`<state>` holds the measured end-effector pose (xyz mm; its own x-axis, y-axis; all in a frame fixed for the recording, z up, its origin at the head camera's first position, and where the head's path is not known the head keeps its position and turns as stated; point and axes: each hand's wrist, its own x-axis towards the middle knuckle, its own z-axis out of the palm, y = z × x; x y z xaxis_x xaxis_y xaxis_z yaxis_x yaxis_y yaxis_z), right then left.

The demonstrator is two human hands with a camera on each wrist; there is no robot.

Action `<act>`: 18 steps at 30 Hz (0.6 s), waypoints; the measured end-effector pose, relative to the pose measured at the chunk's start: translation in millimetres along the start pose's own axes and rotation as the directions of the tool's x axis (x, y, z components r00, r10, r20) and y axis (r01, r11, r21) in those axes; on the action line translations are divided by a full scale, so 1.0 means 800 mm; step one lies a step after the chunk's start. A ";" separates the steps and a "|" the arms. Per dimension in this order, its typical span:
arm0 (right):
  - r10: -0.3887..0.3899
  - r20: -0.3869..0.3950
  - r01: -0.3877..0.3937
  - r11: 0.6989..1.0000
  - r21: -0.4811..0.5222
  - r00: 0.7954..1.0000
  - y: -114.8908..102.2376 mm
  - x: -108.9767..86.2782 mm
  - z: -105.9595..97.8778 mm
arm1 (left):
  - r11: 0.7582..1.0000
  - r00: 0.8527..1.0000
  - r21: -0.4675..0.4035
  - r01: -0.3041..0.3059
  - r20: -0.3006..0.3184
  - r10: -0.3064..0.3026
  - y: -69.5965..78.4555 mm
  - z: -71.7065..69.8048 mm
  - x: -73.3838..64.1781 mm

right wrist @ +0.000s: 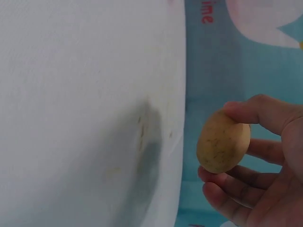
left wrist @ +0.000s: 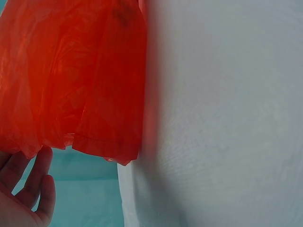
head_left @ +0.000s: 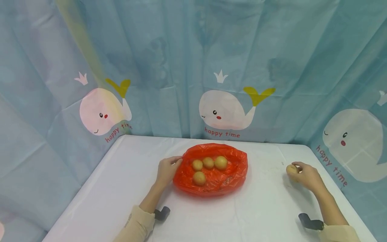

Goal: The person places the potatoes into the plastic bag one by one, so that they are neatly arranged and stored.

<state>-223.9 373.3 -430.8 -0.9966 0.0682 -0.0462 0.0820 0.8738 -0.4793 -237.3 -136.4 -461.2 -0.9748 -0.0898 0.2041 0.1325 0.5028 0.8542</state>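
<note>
A red plastic bag (head_left: 211,188) lies spread open on the white table, with several round yellow-brown potatoes (head_left: 221,162) inside. At the bag's left rim, my left hand (head_left: 167,170) pinches the edge; in the left wrist view, its fingers (left wrist: 33,182) reach up to the red plastic and the bag hides some tips. My right hand (head_left: 307,175) holds another potato (right wrist: 223,142) between thumb and fingertips, over the table's right side. The right wrist view shows that potato's whole near face, with a few dark specks on its skin.
The white table (head_left: 266,208) has small brownish marks (right wrist: 141,130) near its right edge. A pale blue curtain (head_left: 169,111) printed with whales hangs behind the table and along both sides. Dark camera mounts (head_left: 310,222) stick out from both wrists.
</note>
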 end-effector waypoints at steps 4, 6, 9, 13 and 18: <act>-0.033 -0.012 0.033 0.999 0.008 0.999 -0.012 0.000 0.000 | 1.000 1.000 0.001 0.004 0.004 -0.004 0.000 0.000 0.000; -0.055 -0.019 0.055 0.998 0.012 0.998 -0.018 0.001 -0.001 | 1.000 1.000 0.003 0.005 0.005 -0.005 0.000 0.000 0.000; -0.078 -0.022 0.079 0.997 0.019 0.997 -0.027 0.003 0.000 | 1.000 1.000 0.001 0.009 0.005 -0.009 0.000 -0.001 0.000; -0.081 -0.018 0.081 0.996 0.031 0.997 -0.039 0.005 0.001 | 1.000 1.000 0.002 0.006 0.003 -0.006 0.001 -0.001 0.000; -0.087 -0.010 0.087 0.995 0.039 0.996 -0.052 0.008 0.003 | 1.000 1.000 0.003 0.010 0.007 -0.010 0.000 -0.002 0.000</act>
<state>-234.0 336.0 -413.1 -1.0000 -0.0030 0.0041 -0.0047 0.8572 -0.5149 -237.2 -137.4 -460.3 -0.9773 -0.0891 0.1924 0.1223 0.5042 0.8549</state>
